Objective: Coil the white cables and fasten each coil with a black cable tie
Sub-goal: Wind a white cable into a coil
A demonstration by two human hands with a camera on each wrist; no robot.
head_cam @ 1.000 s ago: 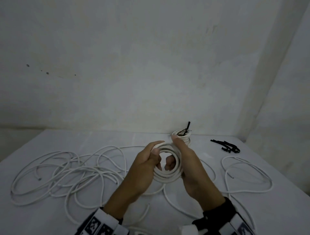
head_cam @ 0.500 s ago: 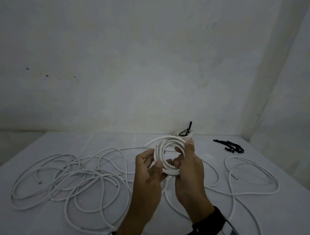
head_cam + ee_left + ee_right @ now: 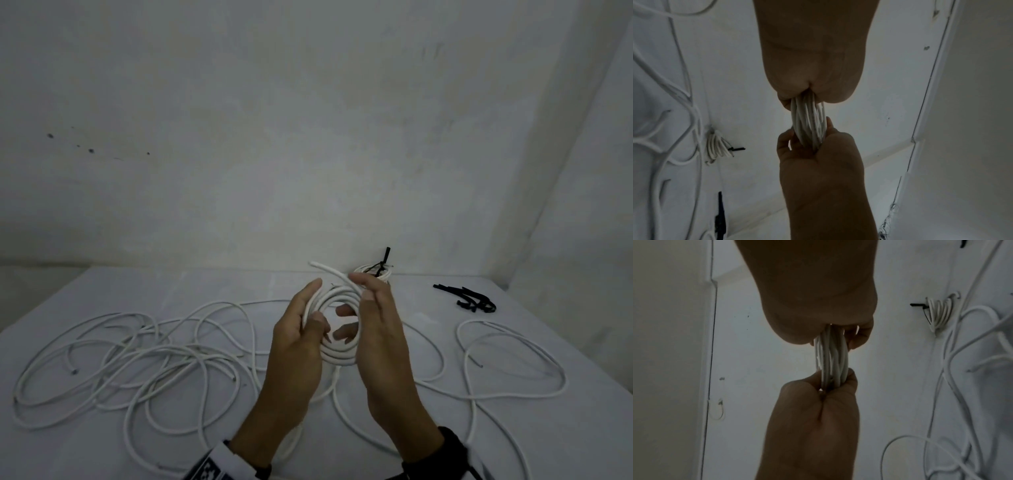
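Note:
Both hands hold a small coil of white cable (image 3: 337,353) upright above the table's middle. My left hand (image 3: 313,305) grips its left side, thumb on the front. My right hand (image 3: 358,308) grips the right side, with fingers through the hole. The cable's free end (image 3: 327,269) pokes up to the left above the coil. In the wrist views the coil (image 3: 809,123) (image 3: 831,356) is pinched between the two hands. A finished coil with a black tie (image 3: 375,274) stands at the back. Loose black cable ties (image 3: 469,299) lie at the back right.
Tangled loose white cables (image 3: 137,359) cover the left of the white table (image 3: 582,428). More cable loops (image 3: 496,359) lie at the right. A cable strand (image 3: 337,404) trails under the hands. Walls close the table off behind and to the right.
The hands turned the coil and laid the last stretch of cable onto it. Its free end now sticks out above the coil. The hands sit slightly lower.

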